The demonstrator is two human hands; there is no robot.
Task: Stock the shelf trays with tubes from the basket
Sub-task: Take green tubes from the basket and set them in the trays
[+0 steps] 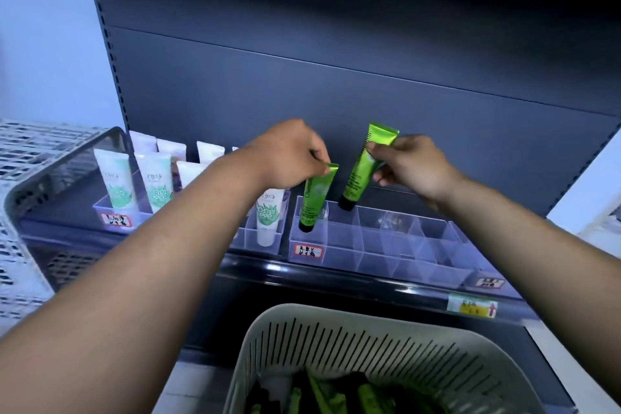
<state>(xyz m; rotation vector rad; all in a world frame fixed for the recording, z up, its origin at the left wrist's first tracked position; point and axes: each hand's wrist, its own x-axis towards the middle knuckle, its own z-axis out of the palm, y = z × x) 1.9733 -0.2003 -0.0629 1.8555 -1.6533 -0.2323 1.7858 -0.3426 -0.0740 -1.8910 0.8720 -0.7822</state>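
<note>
Head view: left hand (289, 158) and right hand (413, 165) each pinch a green tube (317, 198), seating both into the clear tray (386, 245) below the fingers; next, release.

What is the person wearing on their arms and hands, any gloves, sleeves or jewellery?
Nothing shows. The left hand and right hand are bare, with no gloves, rings, watch or bands. Both forearms are uncovered as far as the picture's edges; no sleeve is in view.

Clear tray (386, 245) compartments right of the two green tubes (316, 198) seem free; white tubes (116, 178) crowd the left.
</note>
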